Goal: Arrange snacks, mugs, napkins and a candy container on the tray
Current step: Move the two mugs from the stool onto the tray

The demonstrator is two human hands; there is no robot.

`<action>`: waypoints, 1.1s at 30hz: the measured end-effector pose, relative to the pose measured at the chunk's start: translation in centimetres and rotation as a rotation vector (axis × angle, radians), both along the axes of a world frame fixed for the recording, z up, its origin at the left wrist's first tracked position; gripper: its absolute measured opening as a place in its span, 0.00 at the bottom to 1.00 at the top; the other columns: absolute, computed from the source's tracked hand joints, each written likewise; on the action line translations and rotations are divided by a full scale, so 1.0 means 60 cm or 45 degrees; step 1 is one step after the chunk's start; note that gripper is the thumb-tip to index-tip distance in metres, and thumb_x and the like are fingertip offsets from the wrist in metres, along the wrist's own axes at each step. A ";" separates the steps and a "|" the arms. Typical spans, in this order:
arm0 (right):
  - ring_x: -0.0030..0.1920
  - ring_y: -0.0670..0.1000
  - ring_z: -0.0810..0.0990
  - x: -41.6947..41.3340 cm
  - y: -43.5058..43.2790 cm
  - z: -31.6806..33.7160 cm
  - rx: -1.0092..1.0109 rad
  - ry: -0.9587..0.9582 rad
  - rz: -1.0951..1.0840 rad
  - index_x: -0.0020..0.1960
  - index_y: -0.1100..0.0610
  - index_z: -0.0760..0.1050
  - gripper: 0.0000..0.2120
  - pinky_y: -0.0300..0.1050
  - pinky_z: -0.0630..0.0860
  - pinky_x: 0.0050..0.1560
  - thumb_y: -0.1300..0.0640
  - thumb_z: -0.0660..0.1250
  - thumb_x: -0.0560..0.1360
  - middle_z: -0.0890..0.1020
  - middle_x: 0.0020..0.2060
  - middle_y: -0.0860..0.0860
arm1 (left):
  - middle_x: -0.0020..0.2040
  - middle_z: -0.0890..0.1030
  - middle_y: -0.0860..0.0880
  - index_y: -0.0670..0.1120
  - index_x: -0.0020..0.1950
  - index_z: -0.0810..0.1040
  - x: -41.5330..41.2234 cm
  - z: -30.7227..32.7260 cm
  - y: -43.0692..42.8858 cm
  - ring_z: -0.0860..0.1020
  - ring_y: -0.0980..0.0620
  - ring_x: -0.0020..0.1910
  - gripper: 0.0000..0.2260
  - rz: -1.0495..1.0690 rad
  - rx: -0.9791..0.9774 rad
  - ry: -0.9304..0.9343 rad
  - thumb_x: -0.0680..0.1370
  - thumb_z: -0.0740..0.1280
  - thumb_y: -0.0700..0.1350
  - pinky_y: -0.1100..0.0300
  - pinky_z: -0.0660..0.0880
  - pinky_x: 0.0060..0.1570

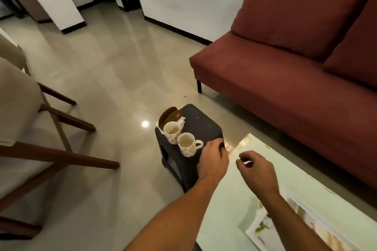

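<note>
**Left hand** (214, 158) curls its fingers over the corner of the stool (201, 126) nearest the table (240, 193). **Right hand** (258, 167) hovers above the glass, fingers loosely curled and holding nothing visible. The mugs (186, 144) stand close together at 9 o'clock of the left hand, with the napkins (182, 122) beyond them at 11. The tray (255, 228) lies on the table at 5 o'clock, partly cut off.

Likely step: drawing the stool nearer. Pull low and slowly, or the mugs may tip.

Glossy tiled floor (106, 71); sofa (285, 71) at 1, chair (61, 116) at 9.
</note>
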State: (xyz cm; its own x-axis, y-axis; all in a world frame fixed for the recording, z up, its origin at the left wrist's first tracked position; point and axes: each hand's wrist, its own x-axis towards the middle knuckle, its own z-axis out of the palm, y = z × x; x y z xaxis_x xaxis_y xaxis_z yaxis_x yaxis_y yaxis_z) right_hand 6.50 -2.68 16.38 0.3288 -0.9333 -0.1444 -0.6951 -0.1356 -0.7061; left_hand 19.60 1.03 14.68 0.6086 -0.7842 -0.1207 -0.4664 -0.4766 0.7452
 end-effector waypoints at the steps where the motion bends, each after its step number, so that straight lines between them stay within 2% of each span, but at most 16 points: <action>1: 0.45 0.46 0.82 0.040 -0.002 -0.001 0.003 -0.002 0.044 0.56 0.51 0.82 0.10 0.42 0.79 0.49 0.52 0.73 0.76 0.85 0.50 0.47 | 0.66 0.78 0.52 0.51 0.71 0.74 0.036 0.000 0.003 0.76 0.53 0.66 0.16 0.050 -0.021 0.016 0.83 0.63 0.46 0.55 0.76 0.64; 4: 0.51 0.45 0.80 0.163 -0.008 -0.024 -0.007 0.053 0.172 0.61 0.49 0.80 0.16 0.41 0.80 0.52 0.50 0.74 0.75 0.83 0.57 0.47 | 0.66 0.78 0.51 0.51 0.70 0.74 0.155 -0.022 0.015 0.76 0.53 0.66 0.16 0.128 -0.019 0.001 0.82 0.65 0.45 0.54 0.77 0.62; 8: 0.63 0.48 0.77 0.282 -0.026 -0.075 -0.004 0.200 0.295 0.69 0.45 0.73 0.29 0.47 0.78 0.61 0.42 0.76 0.70 0.77 0.67 0.46 | 0.68 0.74 0.49 0.50 0.72 0.72 0.292 -0.076 0.020 0.72 0.48 0.69 0.19 0.067 0.141 -0.249 0.81 0.67 0.45 0.50 0.76 0.65; 11: 0.68 0.50 0.73 0.340 -0.044 -0.119 0.000 0.372 0.457 0.73 0.45 0.67 0.38 0.54 0.74 0.66 0.37 0.76 0.67 0.73 0.71 0.46 | 0.72 0.71 0.47 0.49 0.74 0.67 0.364 -0.123 0.010 0.67 0.46 0.74 0.26 -0.077 0.284 -0.411 0.78 0.72 0.46 0.49 0.73 0.69; 15: 0.72 0.54 0.69 0.400 -0.074 -0.170 -0.037 0.563 0.538 0.76 0.48 0.63 0.45 0.57 0.68 0.70 0.35 0.76 0.66 0.70 0.74 0.49 | 0.79 0.61 0.46 0.50 0.78 0.59 0.426 -0.180 -0.018 0.55 0.42 0.80 0.38 -0.212 0.451 -0.445 0.74 0.76 0.48 0.42 0.63 0.74; 18: 0.73 0.56 0.69 0.422 -0.084 -0.197 -0.036 0.690 0.576 0.77 0.50 0.62 0.47 0.58 0.66 0.70 0.35 0.77 0.65 0.70 0.74 0.51 | 0.82 0.55 0.45 0.51 0.80 0.54 0.450 -0.209 -0.036 0.51 0.42 0.81 0.42 -0.305 0.494 -0.415 0.74 0.76 0.50 0.42 0.61 0.75; 21: 0.71 0.56 0.71 0.428 -0.087 -0.214 -0.002 0.775 0.608 0.77 0.50 0.61 0.48 0.58 0.67 0.69 0.36 0.77 0.65 0.71 0.73 0.52 | 0.82 0.53 0.45 0.51 0.81 0.51 0.462 -0.228 -0.047 0.51 0.41 0.81 0.45 -0.385 0.515 -0.445 0.73 0.76 0.54 0.42 0.63 0.74; 25: 0.70 0.56 0.73 0.430 -0.091 -0.225 -0.031 0.814 0.628 0.77 0.50 0.61 0.47 0.58 0.68 0.68 0.36 0.77 0.66 0.73 0.71 0.52 | 0.80 0.59 0.46 0.50 0.81 0.53 0.475 -0.236 -0.057 0.59 0.42 0.79 0.44 -0.378 0.455 -0.498 0.73 0.75 0.57 0.45 0.67 0.72; 33: 0.66 0.55 0.75 0.424 -0.089 -0.222 -0.047 0.770 0.622 0.73 0.50 0.66 0.43 0.56 0.68 0.68 0.39 0.78 0.64 0.76 0.67 0.52 | 0.74 0.67 0.46 0.50 0.79 0.60 0.474 -0.226 -0.060 0.66 0.44 0.74 0.43 -0.271 0.423 -0.378 0.71 0.78 0.55 0.48 0.72 0.68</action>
State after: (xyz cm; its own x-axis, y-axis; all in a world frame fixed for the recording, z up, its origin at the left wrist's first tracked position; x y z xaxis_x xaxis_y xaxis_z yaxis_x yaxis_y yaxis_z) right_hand 31.95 -8.05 3.05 0.5780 -0.7106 -0.4012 -0.8133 -0.5417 -0.2123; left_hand 48.05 -2.55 1.10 0.4851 -0.8433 -0.2312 -0.7483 -0.5372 0.3892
